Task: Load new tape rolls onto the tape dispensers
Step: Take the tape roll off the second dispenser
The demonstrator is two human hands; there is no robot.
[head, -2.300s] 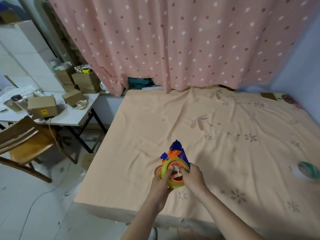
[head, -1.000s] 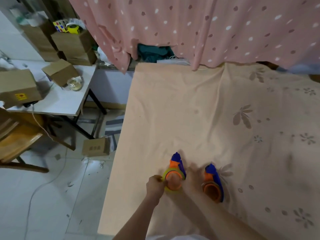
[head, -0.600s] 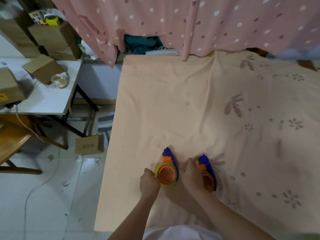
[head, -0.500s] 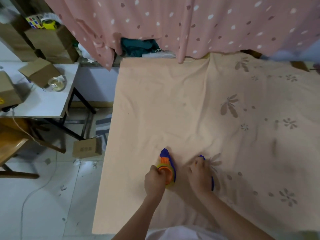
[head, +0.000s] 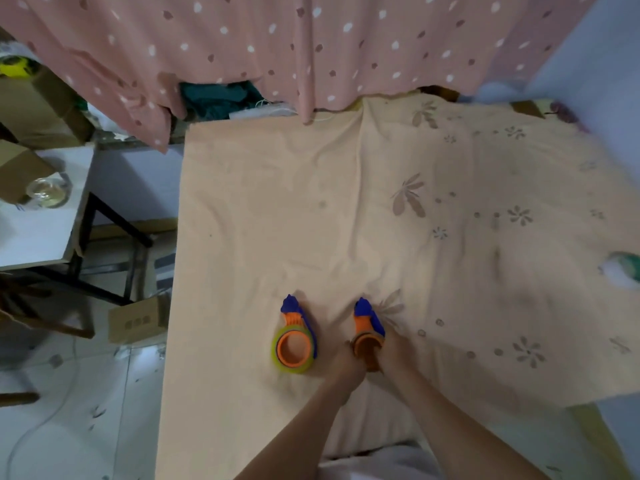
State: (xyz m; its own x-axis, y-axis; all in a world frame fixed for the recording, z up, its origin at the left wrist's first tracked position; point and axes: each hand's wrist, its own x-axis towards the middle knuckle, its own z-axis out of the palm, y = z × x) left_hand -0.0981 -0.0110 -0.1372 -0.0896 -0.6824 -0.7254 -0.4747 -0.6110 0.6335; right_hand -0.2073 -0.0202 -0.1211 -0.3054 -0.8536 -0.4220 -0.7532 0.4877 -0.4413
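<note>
Two orange-and-blue tape dispensers stand side by side on the peach bedsheet (head: 263, 209). The left dispenser (head: 295, 336) carries a yellow-green tape roll (head: 280, 362) around its orange hub and stands free. The right dispenser (head: 367, 329) has a bare orange hub. My left hand (head: 348, 367) grips its near left side and my right hand (head: 393, 351) grips its near right side. A green tape roll (head: 628, 268), blurred, lies on the sheet at the far right edge.
The bed's left edge drops to a tiled floor with a small cardboard box (head: 138, 322). A white side table (head: 34, 233) holds boxes and a glass jar (head: 48, 192). A pink dotted curtain (head: 311, 46) hangs behind the bed.
My left hand has let go of the loaded left dispenser and moved right. Both hands now hold the right dispenser. The green roll has come back into view at the right.
</note>
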